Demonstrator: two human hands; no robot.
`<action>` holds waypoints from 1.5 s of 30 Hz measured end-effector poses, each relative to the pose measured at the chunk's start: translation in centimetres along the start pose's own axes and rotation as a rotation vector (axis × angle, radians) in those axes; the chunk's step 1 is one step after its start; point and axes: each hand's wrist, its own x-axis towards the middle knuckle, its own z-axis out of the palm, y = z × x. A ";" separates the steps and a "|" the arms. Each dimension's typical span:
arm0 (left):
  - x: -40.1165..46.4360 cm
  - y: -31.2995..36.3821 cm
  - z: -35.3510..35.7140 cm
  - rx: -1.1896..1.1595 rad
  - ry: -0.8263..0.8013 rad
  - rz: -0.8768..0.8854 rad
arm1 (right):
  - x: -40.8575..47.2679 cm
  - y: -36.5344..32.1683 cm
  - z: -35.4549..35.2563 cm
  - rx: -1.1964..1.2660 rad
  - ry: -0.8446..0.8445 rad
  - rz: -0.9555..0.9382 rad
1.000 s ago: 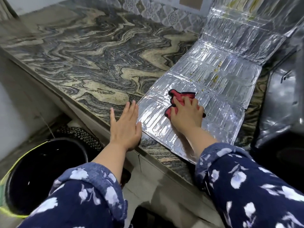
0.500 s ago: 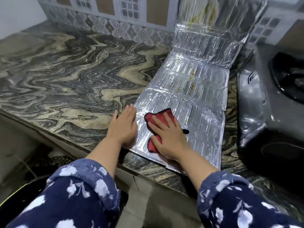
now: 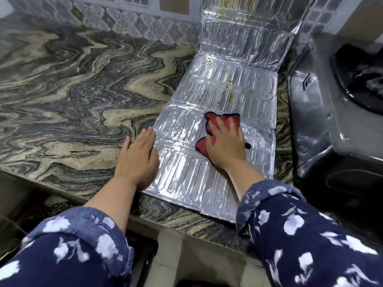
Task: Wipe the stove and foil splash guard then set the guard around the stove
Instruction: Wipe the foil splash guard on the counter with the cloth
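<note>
Wiping of the foil splash guard (image 3: 217,121) was the step in hand, judging by how things lay. The guard was spread flat along the marbled counter (image 3: 72,96), its near panels lying on the stone just beside the dark stove (image 3: 323,112) on the right, and its far panels bent upward against the tiled wall (image 3: 128,23). The right hand (image 3: 224,146) pressed flat on a red cloth (image 3: 222,119) over the middle panels, fingers spread and extended on the fabric rather than clenched round it, so the cloth was pinned beneath the palm more than gripped. The left hand (image 3: 137,156) lay open and flat, fingers straight and holding nothing, its palm across the guard's left edge where foil met counter, seemingly steadying the sheet against sliding. The near panels looked bright and free of marks, while yellowish splatter (image 3: 229,88) dotted the panel just beyond the cloth, and more streaks showed high on the upright part. In my judgement the task was somewhere in its middle: the guard was partly cleaned and not yet set around the stove, and whether the stove itself was already wiped could not be told from this view. The next move probably called for pushing the cloth forward over the stained panel with firm but even pressure, since thin foil would crease or tear easily, while the left hand bore down on the edge.
</note>
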 end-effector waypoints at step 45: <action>-4.7 -0.8 -0.4 0.120 -0.051 0.088 | -12.3 1.3 -0.1 0.046 0.001 -0.040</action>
